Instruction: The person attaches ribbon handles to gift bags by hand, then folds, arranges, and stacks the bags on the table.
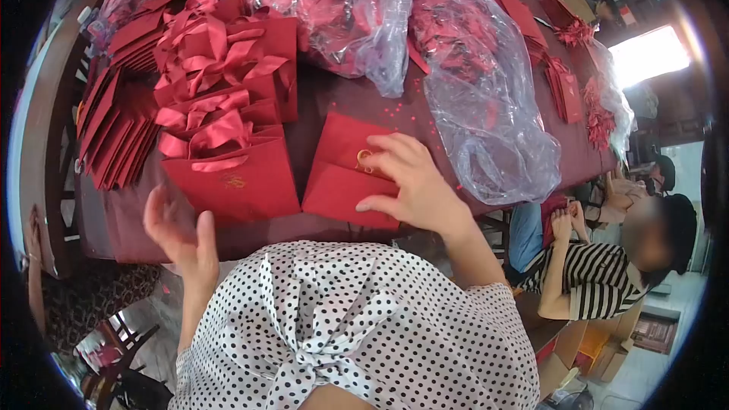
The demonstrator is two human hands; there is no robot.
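A flat, red paper gift bag (338,191) with a gold emblem, partly hidden, is laid at a slant on the dark red tablecloth (315,95). Just beside it, overlapping red paper bags with glossy red ribbon bows (254,196) are arranged in a row; the frontmost, apparently upright, is marked in gold.

Head-worn view, downward over hands

left hand (180,235): open, thumb apart, ahead-left of torso (326,319) | right hand (410,182): palm down, fingers spread, ahead-right of torso
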